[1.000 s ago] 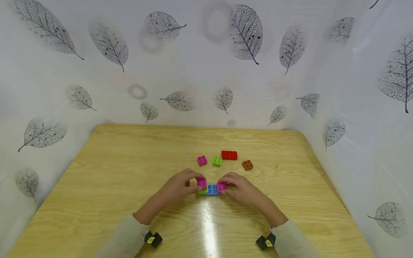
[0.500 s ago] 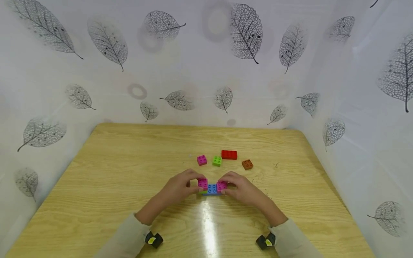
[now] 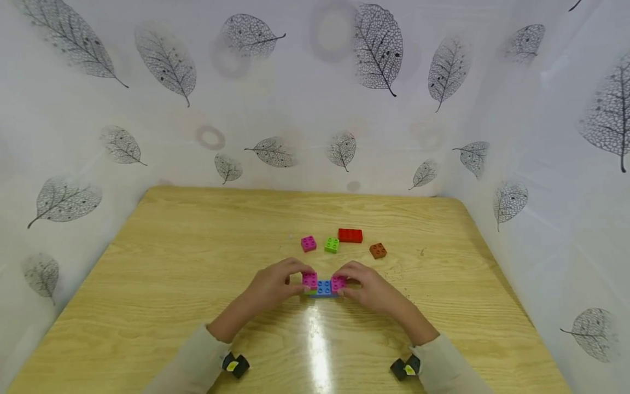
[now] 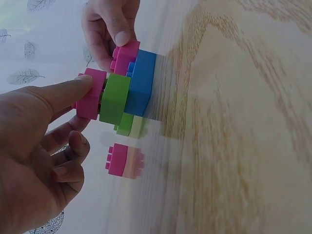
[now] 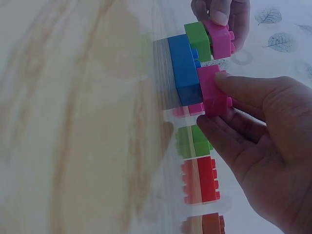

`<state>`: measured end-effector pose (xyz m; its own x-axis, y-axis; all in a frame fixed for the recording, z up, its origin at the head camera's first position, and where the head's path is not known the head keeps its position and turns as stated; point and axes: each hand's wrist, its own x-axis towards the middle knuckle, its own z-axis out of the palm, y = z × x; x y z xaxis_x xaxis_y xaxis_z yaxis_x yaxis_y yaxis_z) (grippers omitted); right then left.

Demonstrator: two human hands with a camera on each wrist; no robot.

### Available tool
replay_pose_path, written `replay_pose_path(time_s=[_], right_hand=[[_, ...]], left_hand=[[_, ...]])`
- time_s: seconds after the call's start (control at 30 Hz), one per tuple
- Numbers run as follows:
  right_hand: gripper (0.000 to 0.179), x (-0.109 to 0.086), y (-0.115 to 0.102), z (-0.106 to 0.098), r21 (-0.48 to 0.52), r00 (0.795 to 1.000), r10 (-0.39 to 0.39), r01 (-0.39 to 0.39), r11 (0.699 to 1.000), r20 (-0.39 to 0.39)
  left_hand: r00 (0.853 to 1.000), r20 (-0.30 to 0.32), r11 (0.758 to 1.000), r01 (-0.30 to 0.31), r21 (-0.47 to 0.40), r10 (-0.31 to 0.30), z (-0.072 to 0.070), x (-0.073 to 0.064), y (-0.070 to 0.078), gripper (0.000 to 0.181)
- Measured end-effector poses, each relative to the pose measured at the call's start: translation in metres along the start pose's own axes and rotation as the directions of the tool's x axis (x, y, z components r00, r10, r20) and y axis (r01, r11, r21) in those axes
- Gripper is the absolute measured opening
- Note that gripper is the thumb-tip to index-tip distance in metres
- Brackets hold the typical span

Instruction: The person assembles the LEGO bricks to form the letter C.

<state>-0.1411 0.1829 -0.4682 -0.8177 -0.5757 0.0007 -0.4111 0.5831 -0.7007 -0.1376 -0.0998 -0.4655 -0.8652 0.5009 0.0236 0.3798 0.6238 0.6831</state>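
A long blue toy building brick (image 3: 323, 288) lies on the table between both hands. My left hand (image 3: 276, 282) pinches a pink brick (image 4: 91, 97) between thumb and fingers. That brick sits over a green brick (image 4: 115, 100) on the blue brick's left end; in the left wrist view a narrow gap with studs shows between pink and green. On the right, my right hand (image 3: 368, 285) pinches another pink brick (image 5: 213, 92), which stands on the blue brick's right end. Between the two stacks, the blue studs show in the head view.
Beyond the hands lie a loose pink brick (image 3: 308, 243), a lime green brick (image 3: 332, 244), a long red brick (image 3: 350, 235) and a brown-orange brick (image 3: 378, 250). A leaf-patterned white curtain (image 3: 295, 109) surrounds the wooden table (image 3: 197, 235).
My left hand has shifted slightly to the right with its pink brick, closer over the blue brick. The right hand keeps nearly the same place and hold.
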Motion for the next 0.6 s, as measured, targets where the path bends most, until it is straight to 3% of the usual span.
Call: replay_pose_path(time_s=[0.37, 0.6], right_hand=[[0.028, -0.0002, -0.0005, -0.0013, 0.008, 1.0, 0.0, 0.0, 1.0, -0.004], [0.029, -0.0002, 0.0014, -0.0003, 0.005, 1.0, -0.006, 0.006, 1.0, -0.003]], left_hand=[[1.0, 0.012, 1.0, 0.022, -0.007, -0.022, 0.0005, 0.0027, -0.0014, 0.033], [0.998, 0.063, 0.989, 0.033, -0.143, -0.024, 0.0, 0.0047, -0.0095, 0.031]])
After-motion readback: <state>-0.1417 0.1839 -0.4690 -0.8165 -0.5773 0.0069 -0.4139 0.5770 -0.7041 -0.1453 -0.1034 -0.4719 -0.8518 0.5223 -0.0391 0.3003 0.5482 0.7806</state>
